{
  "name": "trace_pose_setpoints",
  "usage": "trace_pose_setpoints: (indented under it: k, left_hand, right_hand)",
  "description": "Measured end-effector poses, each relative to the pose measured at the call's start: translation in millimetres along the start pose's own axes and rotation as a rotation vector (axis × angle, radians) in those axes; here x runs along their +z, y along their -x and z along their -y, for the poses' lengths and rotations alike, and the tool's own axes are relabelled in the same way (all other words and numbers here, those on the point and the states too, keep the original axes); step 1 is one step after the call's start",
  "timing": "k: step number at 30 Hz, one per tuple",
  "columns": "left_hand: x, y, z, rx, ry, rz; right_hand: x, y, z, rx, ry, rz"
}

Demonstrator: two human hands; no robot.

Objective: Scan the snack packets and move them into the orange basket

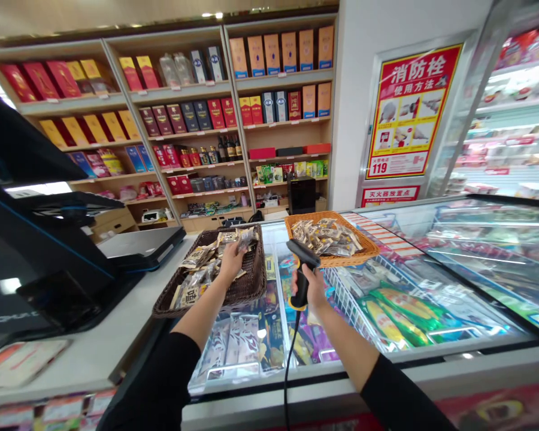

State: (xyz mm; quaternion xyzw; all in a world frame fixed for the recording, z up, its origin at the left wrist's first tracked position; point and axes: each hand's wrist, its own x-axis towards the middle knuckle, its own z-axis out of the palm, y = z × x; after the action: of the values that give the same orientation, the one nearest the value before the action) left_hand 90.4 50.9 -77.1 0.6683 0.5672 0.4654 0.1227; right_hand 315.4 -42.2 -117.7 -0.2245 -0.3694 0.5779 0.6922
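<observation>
bright shop light, glare streaks on freezer glass [489, 251], edges bent by wide lens

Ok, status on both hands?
Left hand gripping a snack packet above dark wicker basket. Right hand holding corded barcode scanner. Scanner cord hanging over chest freezer front.

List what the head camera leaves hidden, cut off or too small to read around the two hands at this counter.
Head view:
- Printing on the packet in the left hand: too small, and the fingers cover part of it.
- Handle of the barcode scanner: wrapped by the right hand.
- Labels on the packets in the light wicker basket: too small.
- Black checkout monitor: cut off by the left edge.
</observation>
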Motion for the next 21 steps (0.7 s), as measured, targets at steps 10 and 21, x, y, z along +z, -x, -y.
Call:
trace_pose_setpoints:
  k: [10,21]
  left_hand:
    - [106.2,-22.0,-145.3,0.418,-0.292,0.245]
    - [212.5,-50.7,-159.6,0.548,-0.656,0.536]
  right_hand:
    - [-105.8,-29.7,63.1,-0.268,-0.017,-0.479]
    - [-111.8,-45.5,42.5,-0.284,-0.009,-0.571]
